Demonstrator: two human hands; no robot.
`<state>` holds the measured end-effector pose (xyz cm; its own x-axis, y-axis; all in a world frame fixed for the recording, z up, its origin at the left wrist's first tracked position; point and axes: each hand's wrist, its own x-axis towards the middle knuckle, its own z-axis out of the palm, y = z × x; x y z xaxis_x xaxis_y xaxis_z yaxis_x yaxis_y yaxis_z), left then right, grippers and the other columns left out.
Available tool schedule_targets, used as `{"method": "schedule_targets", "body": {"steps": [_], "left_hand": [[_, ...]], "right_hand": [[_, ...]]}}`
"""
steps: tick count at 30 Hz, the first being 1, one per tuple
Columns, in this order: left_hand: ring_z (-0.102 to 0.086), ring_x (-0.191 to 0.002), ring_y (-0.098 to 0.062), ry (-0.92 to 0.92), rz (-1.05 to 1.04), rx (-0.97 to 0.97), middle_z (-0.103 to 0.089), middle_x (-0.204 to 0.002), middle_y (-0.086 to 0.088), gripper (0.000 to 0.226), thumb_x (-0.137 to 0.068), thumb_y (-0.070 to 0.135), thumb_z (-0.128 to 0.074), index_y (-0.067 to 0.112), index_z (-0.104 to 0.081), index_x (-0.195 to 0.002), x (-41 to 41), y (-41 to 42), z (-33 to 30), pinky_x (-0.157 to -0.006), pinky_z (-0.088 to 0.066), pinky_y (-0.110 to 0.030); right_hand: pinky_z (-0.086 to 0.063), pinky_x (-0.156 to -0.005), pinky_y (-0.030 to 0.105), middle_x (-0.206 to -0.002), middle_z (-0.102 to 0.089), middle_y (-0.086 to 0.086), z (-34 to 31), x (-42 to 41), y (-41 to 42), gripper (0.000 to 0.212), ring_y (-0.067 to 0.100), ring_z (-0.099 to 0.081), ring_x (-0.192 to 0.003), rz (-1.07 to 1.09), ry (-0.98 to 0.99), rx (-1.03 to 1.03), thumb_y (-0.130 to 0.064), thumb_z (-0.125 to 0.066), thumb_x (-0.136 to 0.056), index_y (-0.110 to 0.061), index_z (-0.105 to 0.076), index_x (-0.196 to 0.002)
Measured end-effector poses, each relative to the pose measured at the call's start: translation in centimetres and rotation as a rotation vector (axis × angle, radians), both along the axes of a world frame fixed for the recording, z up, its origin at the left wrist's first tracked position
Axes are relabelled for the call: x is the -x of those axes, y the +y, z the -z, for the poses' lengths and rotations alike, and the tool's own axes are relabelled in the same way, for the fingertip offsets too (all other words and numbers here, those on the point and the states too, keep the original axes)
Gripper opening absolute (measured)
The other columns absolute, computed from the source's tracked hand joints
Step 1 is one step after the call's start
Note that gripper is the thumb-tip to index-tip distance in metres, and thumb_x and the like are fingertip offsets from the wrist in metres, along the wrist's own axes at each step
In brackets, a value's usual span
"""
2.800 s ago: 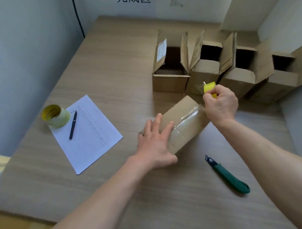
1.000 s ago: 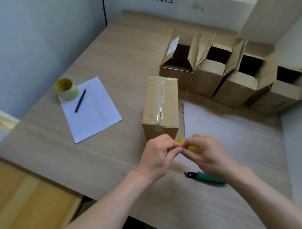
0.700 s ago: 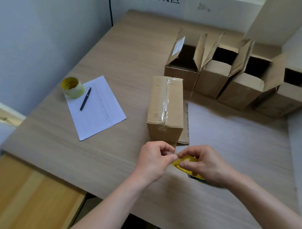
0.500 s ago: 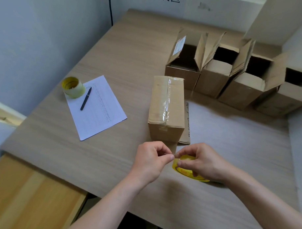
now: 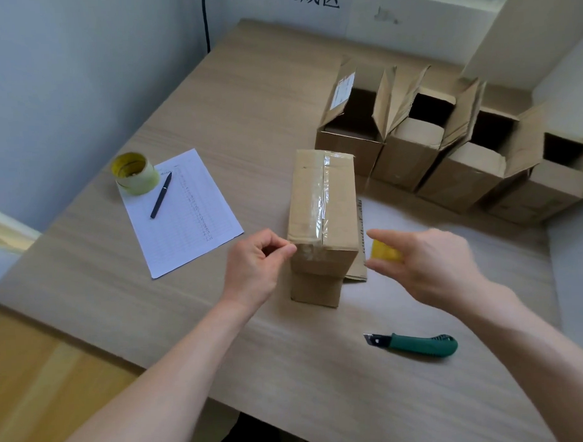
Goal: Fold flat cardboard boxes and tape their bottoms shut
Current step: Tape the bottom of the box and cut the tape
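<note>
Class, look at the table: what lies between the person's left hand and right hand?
In the head view, the taped cardboard box stands between the left hand, which pinches at its near corner, and the right hand, which holds a yellow tape roll.

Box (image 5: 323,216): stands bottom-up mid-table, clear tape along its seam and over the near edge.
Left hand (image 5: 255,268): thumb and forefinger pinched at the box's near left corner, at the tape.
Right hand (image 5: 427,262): holds a yellow tape roll (image 5: 385,251) just right of the box.
Knife (image 5: 415,343): green handle, lying near the right forearm.
Open boxes (image 5: 409,144): row behind.
Paper (image 5: 184,211): left, with pen (image 5: 161,199) and second tape roll (image 5: 135,173).
</note>
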<state>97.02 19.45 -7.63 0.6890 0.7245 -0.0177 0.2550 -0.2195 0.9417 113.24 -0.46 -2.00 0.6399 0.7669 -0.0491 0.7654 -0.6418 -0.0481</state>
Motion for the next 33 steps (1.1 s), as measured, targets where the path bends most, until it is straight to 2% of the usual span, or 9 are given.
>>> {"method": "schedule_targets", "body": {"steps": [10, 13, 15, 17, 20, 22, 24, 28, 33], "left_hand": [[-0.057, -0.060, -0.001, 0.053, 0.036, -0.075, -0.067, -0.063, 0.008, 0.022, -0.077, 0.012, -0.080, 0.027, -0.069, -0.065, -1.3, 2.2, 2.5, -0.060, -0.043, -0.012], [-0.056, -0.062, 0.002, 0.070, 0.042, -0.045, -0.066, -0.065, 0.009, 0.016, -0.077, 0.013, -0.080, 0.026, -0.075, -0.085, -1.5, 2.6, 2.8, -0.064, -0.042, -0.008], [-0.057, -0.063, 0.004, 0.092, 0.035, -0.006, -0.066, -0.066, 0.009, 0.028, -0.078, 0.015, -0.080, 0.024, -0.075, -0.105, -1.7, 2.8, 3.1, -0.067, -0.041, -0.006], [-0.061, -0.070, 0.000, 0.118, 0.063, -0.034, -0.068, -0.071, 0.009, 0.035, -0.080, 0.018, -0.078, 0.026, -0.073, -0.114, -2.2, 3.0, 3.0, -0.072, -0.047, -0.015], [-0.065, -0.091, -0.023, 0.184, 0.193, -0.550, -0.073, -0.092, 0.008, 0.045, -0.078, 0.016, -0.075, 0.029, -0.068, -0.121, -2.9, 3.5, 2.0, -0.072, -0.052, -0.032], [-0.056, -0.112, -0.037, 0.197, 0.308, -0.844, -0.066, -0.122, -0.004, 0.054, -0.072, 0.019, -0.078, 0.027, -0.066, -0.124, -3.6, 4.1, 1.9, -0.080, -0.051, -0.042], [-0.040, -0.131, -0.044, 0.221, 0.436, -0.833, -0.044, -0.147, -0.014, 0.060, -0.070, 0.038, -0.080, 0.029, -0.064, -0.127, -4.5, 4.6, 1.7, -0.096, -0.046, -0.052], [-0.013, -0.145, -0.047, 0.335, 0.743, -0.739, -0.018, -0.161, -0.013, 0.074, -0.074, 0.054, -0.075, 0.029, -0.052, -0.140, -7.5, 4.8, 2.3, -0.114, -0.026, -0.057], [-0.043, -0.121, -0.049, 0.139, 0.737, -0.709, -0.038, -0.148, -0.021, 0.066, -0.071, 0.039, -0.083, 0.019, -0.063, -0.130, -9.2, 5.5, 3.4, -0.103, -0.041, -0.056]], "right_hand": [[-0.031, -0.049, 0.030, -0.080, -0.071, 0.003, 4.3, -1.0, 0.8, 0.051, 0.035, -0.064, -0.070, -0.118, -0.120, -0.120, -0.065, -0.042, -0.090, -0.048, -0.045, -0.138], [-0.030, -0.048, 0.029, -0.079, -0.072, 0.003, 5.4, -1.1, 0.9, 0.048, 0.034, -0.065, -0.067, -0.140, -0.129, -0.144, -0.059, -0.052, -0.090, -0.045, -0.050, -0.136], [-0.033, -0.047, 0.028, -0.077, -0.072, 0.003, 6.0, -1.1, 0.9, 0.047, 0.035, -0.064, -0.063, -0.145, -0.121, -0.177, -0.053, -0.062, -0.088, -0.041, -0.056, -0.133], [-0.036, -0.044, 0.029, -0.070, -0.070, 0.004, 6.3, -1.2, 1.2, 0.046, 0.035, -0.062, -0.057, -0.143, -0.136, -0.201, -0.046, -0.069, -0.085, -0.036, -0.061, -0.130], [-0.044, -0.045, 0.034, -0.069, -0.069, 0.006, 6.4, -1.4, 1.7, 0.047, 0.036, -0.062, -0.058, -0.142, -0.105, -0.216, -0.042, -0.071, -0.085, -0.031, -0.062, -0.129], [-0.048, -0.047, 0.037, -0.073, -0.070, 0.007, 6.3, -1.6, 2.2, 0.047, 0.037, -0.063, -0.062, -0.145, -0.059, -0.214, -0.043, -0.070, -0.085, -0.028, -0.062, -0.129], [-0.048, -0.044, 0.037, -0.070, -0.069, 0.007, 6.3, -1.6, 2.4, 0.047, 0.035, -0.063, -0.059, -0.166, -0.064, -0.235, -0.040, -0.075, -0.082, -0.024, -0.065, -0.125], [-0.044, -0.036, 0.029, -0.063, -0.068, 0.004, 6.7, -1.7, 2.3, 0.052, 0.031, -0.060, -0.048, -0.182, -0.115, -0.267, -0.035, -0.086, -0.069, -0.021, -0.070, -0.116], [-0.043, -0.037, 0.029, -0.069, -0.071, 0.003, 7.6, -2.0, 2.5, 0.049, 0.031, -0.062, -0.050, -0.180, -0.111, -0.323, -0.037, -0.081, -0.074, -0.020, -0.068, -0.118]]}}
